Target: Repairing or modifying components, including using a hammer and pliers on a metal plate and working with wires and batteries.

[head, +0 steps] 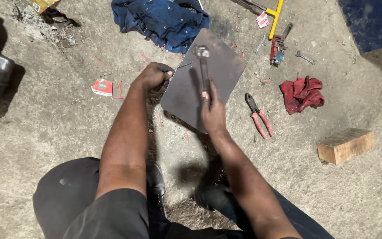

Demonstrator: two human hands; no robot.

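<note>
Right hand [213,110] raises a hammer [203,66], its blurred head hard to make out.

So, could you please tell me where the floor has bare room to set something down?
Bare floor lies between the pliers and the wooden block, and left of the left hand. It is crowded above the metal plate, near the red rag.
</note>
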